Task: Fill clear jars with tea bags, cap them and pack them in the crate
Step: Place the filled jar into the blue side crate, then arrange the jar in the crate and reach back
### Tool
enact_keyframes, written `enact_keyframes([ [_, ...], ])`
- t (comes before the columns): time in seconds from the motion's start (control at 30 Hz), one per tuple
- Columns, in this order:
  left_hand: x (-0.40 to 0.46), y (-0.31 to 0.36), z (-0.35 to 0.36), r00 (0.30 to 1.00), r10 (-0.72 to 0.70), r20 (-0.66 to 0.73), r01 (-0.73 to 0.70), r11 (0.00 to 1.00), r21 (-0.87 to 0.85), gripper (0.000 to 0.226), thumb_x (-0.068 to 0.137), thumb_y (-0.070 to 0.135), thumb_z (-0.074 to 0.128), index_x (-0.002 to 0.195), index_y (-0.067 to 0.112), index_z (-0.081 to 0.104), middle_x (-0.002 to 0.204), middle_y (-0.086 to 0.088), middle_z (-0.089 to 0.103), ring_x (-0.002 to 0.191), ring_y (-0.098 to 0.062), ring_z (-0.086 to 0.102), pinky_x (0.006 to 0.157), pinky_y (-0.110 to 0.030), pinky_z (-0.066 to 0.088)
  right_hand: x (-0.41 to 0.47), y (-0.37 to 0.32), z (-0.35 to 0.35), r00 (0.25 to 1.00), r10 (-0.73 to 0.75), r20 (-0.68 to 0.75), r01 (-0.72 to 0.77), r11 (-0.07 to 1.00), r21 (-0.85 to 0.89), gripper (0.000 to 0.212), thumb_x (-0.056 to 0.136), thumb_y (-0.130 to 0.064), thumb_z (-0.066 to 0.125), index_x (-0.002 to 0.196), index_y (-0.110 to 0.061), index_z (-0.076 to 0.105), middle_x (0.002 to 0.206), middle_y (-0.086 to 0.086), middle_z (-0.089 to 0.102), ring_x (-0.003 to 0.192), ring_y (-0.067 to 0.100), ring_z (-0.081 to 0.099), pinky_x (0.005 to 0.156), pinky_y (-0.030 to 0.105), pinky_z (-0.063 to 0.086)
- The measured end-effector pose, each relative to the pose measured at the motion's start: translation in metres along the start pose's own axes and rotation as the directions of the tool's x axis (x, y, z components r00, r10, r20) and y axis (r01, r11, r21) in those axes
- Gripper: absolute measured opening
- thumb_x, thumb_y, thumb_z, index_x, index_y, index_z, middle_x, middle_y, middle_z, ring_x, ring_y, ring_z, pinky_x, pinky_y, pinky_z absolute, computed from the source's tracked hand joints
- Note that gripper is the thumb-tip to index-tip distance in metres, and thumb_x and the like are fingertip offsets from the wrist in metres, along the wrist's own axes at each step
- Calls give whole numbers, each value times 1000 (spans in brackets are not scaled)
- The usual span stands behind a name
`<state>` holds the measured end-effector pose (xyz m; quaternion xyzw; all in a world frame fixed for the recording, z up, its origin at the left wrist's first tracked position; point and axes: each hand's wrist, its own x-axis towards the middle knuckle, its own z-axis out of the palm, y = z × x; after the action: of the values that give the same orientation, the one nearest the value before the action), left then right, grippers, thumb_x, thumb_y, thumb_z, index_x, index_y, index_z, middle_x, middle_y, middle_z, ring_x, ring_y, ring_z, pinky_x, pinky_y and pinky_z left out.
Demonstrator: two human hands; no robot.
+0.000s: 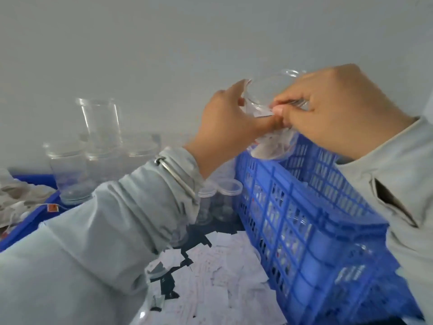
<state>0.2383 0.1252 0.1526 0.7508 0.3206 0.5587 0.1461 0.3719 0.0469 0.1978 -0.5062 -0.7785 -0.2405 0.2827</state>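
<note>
A clear jar (273, 146) with white tea bags inside is held up over the near rim of the blue crate (302, 207). My left hand (225, 123) grips its left side. My right hand (328, 113) curls over a clear lid (278, 90) at the jar's mouth, fingertips pinching at the rim beside my left thumb. Much of the jar is hidden behind both hands.
Several empty clear jars (70, 174) stand stacked at the left against the white wall, with more (225, 198) beside the crate. A blue tray (23, 221) of tea bags lies far left. White paper tea bags (222, 277) litter the dark tabletop below.
</note>
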Motion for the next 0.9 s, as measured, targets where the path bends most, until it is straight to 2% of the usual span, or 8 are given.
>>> enact_keyframes([
  [0.13,30,7,66,997,-55,52,61,988,-142,46,63,44,85,100,29,63,76,21,60,66,18,53,57,1,37,2,61,-12,994,78,82,-67,989,-132,16,86,-18,62,90,-18,77,83,7,73,77,21,58,72,28,39],
  [0.2,33,1,96,985,-139,99,150,981,-125,61,68,41,82,120,24,57,87,17,59,74,9,56,62,-3,40,4,91,-1,985,125,123,-98,975,-201,17,87,-22,61,89,-18,77,87,10,72,83,29,61,78,34,44],
  [0.3,18,-19,135,906,-282,316,271,959,78,76,79,31,72,143,15,35,124,-4,54,107,-20,58,87,-27,47,5,133,33,933,284,220,-204,924,-323,20,91,-28,57,81,-21,72,85,8,66,87,32,59,72,33,45],
  [0.37,8,-31,149,831,-320,454,202,936,288,59,85,32,61,140,20,41,135,-4,50,120,-23,51,100,-36,40,-2,155,65,868,402,292,-291,888,-357,21,92,-28,55,77,-21,68,89,9,64,89,32,59,69,31,39],
  [0.5,9,-36,148,693,-302,655,-131,840,526,34,94,35,38,120,28,58,121,3,61,113,-24,52,96,-41,38,-14,182,121,758,499,420,-390,863,-321,19,86,-13,55,91,-9,74,95,15,67,92,37,61,69,39,48],
  [0.73,9,-34,148,691,-285,664,-210,801,561,33,95,32,35,117,29,60,116,4,63,109,-24,52,92,-41,40,-21,194,163,667,490,561,-345,871,-349,22,86,-14,57,65,-9,60,61,2,49,58,21,48,55,28,38],
  [0.8,9,-34,146,696,-298,653,-159,823,545,33,94,33,36,117,35,60,115,9,63,109,-21,51,93,-41,40,-26,192,173,560,497,662,-280,866,-414,15,87,-18,60,75,-9,58,72,3,54,65,20,53,58,28,42],
  [0.9,8,-33,145,703,-269,658,-185,825,534,33,96,27,39,119,36,60,120,17,58,113,-20,48,96,-43,40,-41,185,185,256,434,864,-63,899,-433,14,93,-24,55,95,-14,65,85,1,59,67,12,52,59,19,40],
])
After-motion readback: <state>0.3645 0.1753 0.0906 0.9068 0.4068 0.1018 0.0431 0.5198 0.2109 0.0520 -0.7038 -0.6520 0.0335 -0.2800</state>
